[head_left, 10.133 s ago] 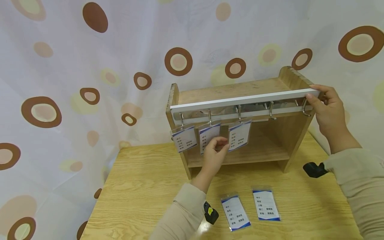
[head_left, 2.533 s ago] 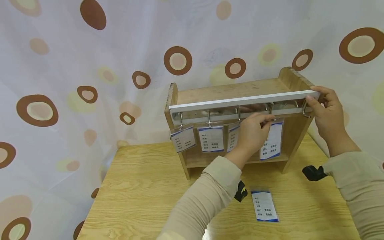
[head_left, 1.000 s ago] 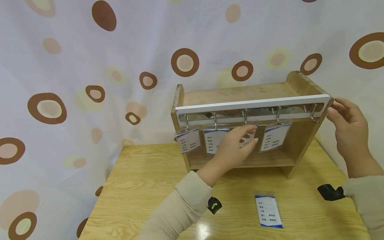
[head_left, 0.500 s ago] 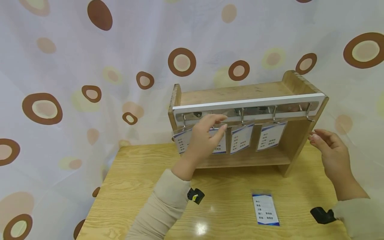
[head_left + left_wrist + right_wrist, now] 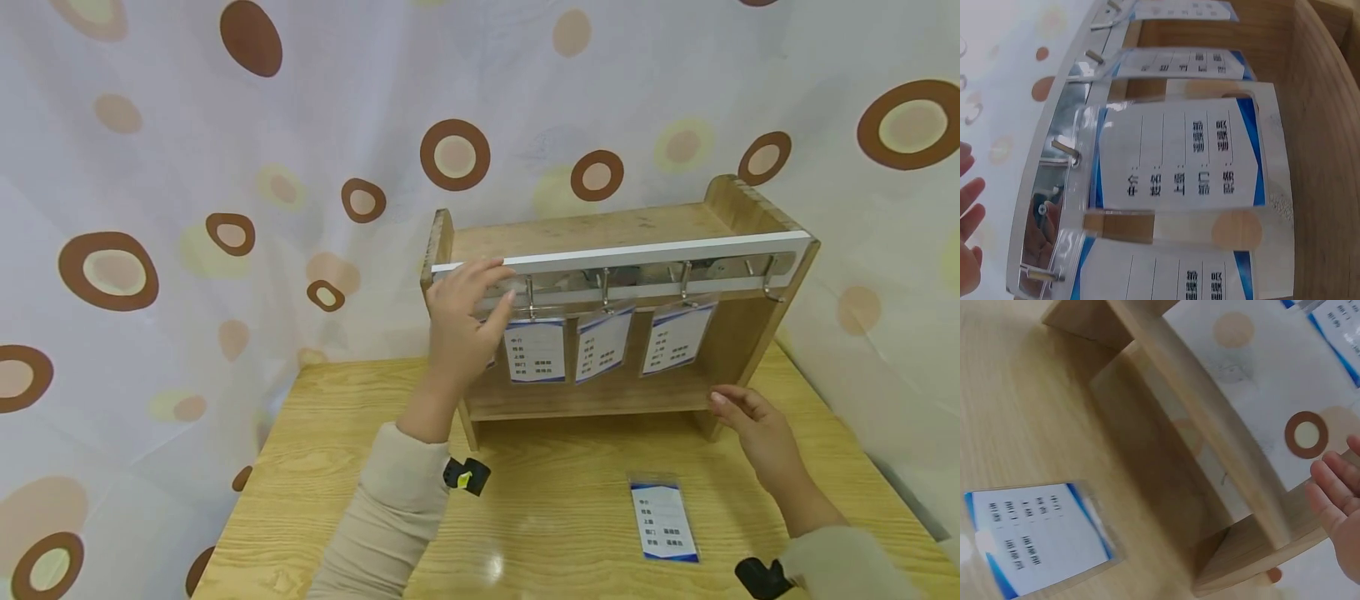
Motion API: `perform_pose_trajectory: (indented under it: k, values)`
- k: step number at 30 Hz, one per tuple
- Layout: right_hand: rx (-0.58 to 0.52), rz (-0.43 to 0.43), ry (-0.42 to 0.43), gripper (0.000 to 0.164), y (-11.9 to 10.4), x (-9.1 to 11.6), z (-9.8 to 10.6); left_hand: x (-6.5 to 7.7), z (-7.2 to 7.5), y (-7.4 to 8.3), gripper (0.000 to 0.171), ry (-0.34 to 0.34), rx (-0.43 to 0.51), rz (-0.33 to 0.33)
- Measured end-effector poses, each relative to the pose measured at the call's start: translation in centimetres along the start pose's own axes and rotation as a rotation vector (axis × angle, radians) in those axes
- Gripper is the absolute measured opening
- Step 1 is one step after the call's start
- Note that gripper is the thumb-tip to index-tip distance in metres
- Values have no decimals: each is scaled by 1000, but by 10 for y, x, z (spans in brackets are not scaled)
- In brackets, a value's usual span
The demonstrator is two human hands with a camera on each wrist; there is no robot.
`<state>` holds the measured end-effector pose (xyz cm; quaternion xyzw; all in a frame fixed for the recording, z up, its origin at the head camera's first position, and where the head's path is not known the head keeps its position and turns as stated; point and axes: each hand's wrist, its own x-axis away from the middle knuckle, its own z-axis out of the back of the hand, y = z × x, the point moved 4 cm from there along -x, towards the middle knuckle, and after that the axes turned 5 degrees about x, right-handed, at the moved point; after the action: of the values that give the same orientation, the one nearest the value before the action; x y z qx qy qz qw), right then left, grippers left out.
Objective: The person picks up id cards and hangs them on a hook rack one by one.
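Observation:
My left hand [image 5: 467, 321] is at the left end of the hook rail [image 5: 645, 254], thumb and fingers apart and holding nothing. Whether it touches the rail I cannot tell. It covers most of the leftmost badge [image 5: 1166, 275]. Beside it hang more plastic-sleeved name badges, one facing forward [image 5: 536, 350], one slightly turned [image 5: 603, 342] and one further right [image 5: 678, 336]. The rightmost hook [image 5: 770, 279] bears no badge. My right hand [image 5: 765, 433] hovers by the shelf's lower right corner, fingers loosely bent with nothing in them. Below it to the left, another badge [image 5: 664, 521] lies flat on the table.
The rail is fixed along the front of a small wooden shelf [image 5: 592, 237], which stands at the back of the wood-grain table [image 5: 322, 467]. Behind it hangs a white curtain [image 5: 300, 108] with brown and beige spots.
The fourth badge went from my left hand onto its hook. Since then my left hand has moved left along the rail. My right hand has let go of the rail's right end and come down.

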<state>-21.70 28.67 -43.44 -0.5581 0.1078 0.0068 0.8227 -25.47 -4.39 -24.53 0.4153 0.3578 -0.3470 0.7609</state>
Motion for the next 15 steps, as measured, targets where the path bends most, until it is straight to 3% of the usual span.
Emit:
perform_pose_trajectory:
  k: [5,10,15]
  values:
    - [36,-80,-61,48,21,6,-12,-1,10,-11,28,7,-16,70]
    - [71,-171,-121,54,37,13,-26,-3,19,-23,34,-9,-27,149]
    - [115,-176,-159,56,85,9,-35,-2,21,-32,38,-42,-47,207]
